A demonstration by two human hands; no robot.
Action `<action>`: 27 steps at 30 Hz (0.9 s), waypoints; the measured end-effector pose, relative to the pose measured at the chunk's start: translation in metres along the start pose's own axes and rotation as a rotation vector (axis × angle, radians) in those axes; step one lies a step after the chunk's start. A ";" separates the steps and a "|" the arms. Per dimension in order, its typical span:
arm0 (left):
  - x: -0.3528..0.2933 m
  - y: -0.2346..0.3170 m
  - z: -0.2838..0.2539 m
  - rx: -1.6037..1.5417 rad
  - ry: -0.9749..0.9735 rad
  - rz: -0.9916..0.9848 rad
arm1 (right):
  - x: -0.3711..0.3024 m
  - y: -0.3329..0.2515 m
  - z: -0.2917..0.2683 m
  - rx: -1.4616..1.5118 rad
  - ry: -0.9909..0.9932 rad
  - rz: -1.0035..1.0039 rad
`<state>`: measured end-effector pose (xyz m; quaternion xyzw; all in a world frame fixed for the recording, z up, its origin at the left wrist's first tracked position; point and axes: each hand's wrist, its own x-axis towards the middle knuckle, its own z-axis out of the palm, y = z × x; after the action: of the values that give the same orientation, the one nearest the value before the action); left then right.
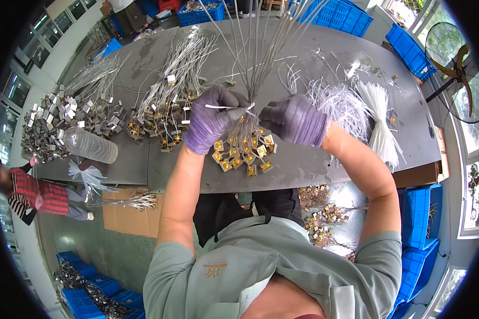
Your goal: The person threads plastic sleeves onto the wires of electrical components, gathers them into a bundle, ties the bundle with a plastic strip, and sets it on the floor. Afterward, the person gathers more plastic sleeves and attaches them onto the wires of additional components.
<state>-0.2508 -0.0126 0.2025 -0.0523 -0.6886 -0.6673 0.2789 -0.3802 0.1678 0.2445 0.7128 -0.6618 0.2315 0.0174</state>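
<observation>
In front of me a bundle of thin grey wires stands fanned out upward, and a cluster of small metal parts with yellow centres hangs at its lower end. A white cable tie loops round the wires at the middle. My left hand, in a purple and grey glove, pinches this tie, and a white end pokes out past its fingers. Gloved likewise, my right hand is just right of the bundle with its fingers pressed together. What they grip, if anything, cannot be made out.
More wire bundles and a heap of metal parts lie left, beside a clear plastic bottle. White cable ties are piled right. Blue crates and a fan stand beyond the grey table. A person is at far left.
</observation>
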 end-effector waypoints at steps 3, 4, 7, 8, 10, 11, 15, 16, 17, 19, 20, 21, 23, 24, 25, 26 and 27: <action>0.000 0.001 0.013 0.052 0.064 0.088 | 0.003 -0.002 -0.014 -0.088 0.207 -0.046; -0.001 -0.001 0.016 0.110 0.114 0.124 | 0.004 -0.004 -0.019 -0.091 0.348 -0.049; 0.001 -0.014 0.024 0.251 0.205 0.197 | 0.010 -0.001 -0.025 -0.197 0.408 -0.178; 0.002 -0.020 0.026 0.335 0.251 0.231 | 0.013 -0.002 -0.025 -0.202 0.410 -0.176; 0.008 -0.030 0.034 0.413 0.301 0.385 | 0.021 -0.006 -0.024 -0.331 0.294 -0.135; 0.012 -0.035 0.038 0.491 0.354 0.536 | 0.023 -0.004 -0.023 -0.336 0.296 -0.134; 0.017 -0.047 0.043 0.564 0.443 0.671 | 0.036 -0.001 -0.021 -0.325 0.131 0.026; 0.018 -0.050 0.043 0.563 0.442 0.672 | 0.038 -0.002 -0.022 -0.333 0.052 0.090; 0.020 -0.052 0.042 0.547 0.478 0.680 | 0.041 -0.003 -0.022 -0.341 -0.027 0.154; 0.021 -0.052 0.043 0.527 0.510 0.686 | 0.043 -0.001 -0.024 -0.353 -0.034 0.169; 0.021 -0.051 0.041 0.521 0.511 0.640 | 0.044 0.001 -0.025 -0.363 -0.041 0.181; 0.022 -0.049 0.040 0.512 0.511 0.594 | 0.044 0.004 -0.026 -0.364 -0.041 0.184; 0.023 -0.058 0.034 0.541 0.482 0.639 | 0.044 0.010 -0.027 -0.251 -0.010 0.170; 0.022 -0.058 0.031 0.572 0.455 0.683 | 0.044 0.009 -0.028 -0.250 -0.010 0.171; 0.021 -0.057 0.028 0.573 0.455 0.683 | 0.045 0.006 -0.030 -0.249 -0.045 0.176; 0.019 -0.056 0.023 0.562 0.401 0.645 | 0.047 0.005 -0.031 -0.248 -0.079 0.179; 0.019 -0.052 0.022 0.549 0.349 0.606 | 0.047 0.005 -0.031 -0.247 -0.080 0.178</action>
<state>-0.2965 -0.0031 0.1656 -0.0623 -0.7365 -0.3464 0.5776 -0.3933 0.1330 0.2874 0.6524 -0.7460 0.1204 0.0582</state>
